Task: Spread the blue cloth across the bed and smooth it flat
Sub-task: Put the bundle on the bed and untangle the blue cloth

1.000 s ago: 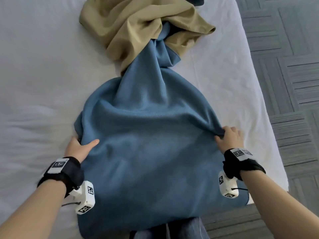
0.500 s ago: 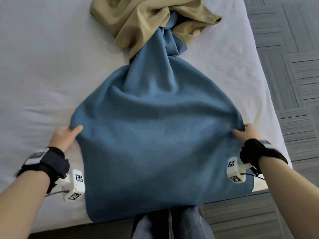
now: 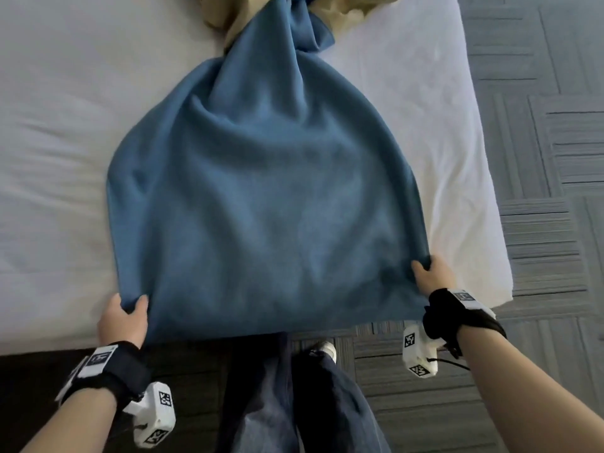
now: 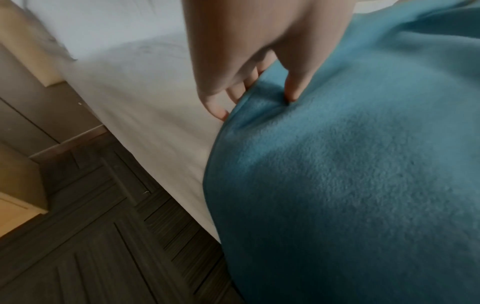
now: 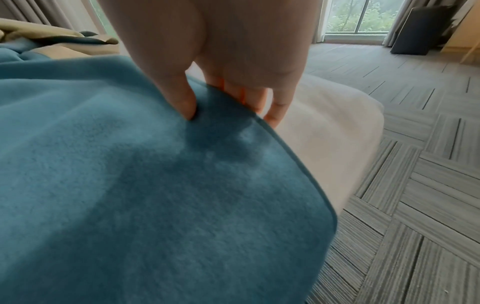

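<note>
Spreading step. My left hand (image 3: pixel 122 322) and right hand (image 3: pixel 431 276) each pinch a near corner of the cloth (image 3: pixel 268 197), thumb on top, fingers (image 4: pixel 215 107) under. Cloth lies between them on the bed (image 3: pixel 65 125), near edge overhanging; far end bunched under a tan cloth (image 3: pixel 225 27). Next, I judge: free that end, then smooth. Count: one blue cloth, one tan, one bed, two hands.

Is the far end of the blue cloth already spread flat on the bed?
No: the far end of the blue cloth is bunched narrow and tangled with the tan cloth near the top of the head view.
</note>
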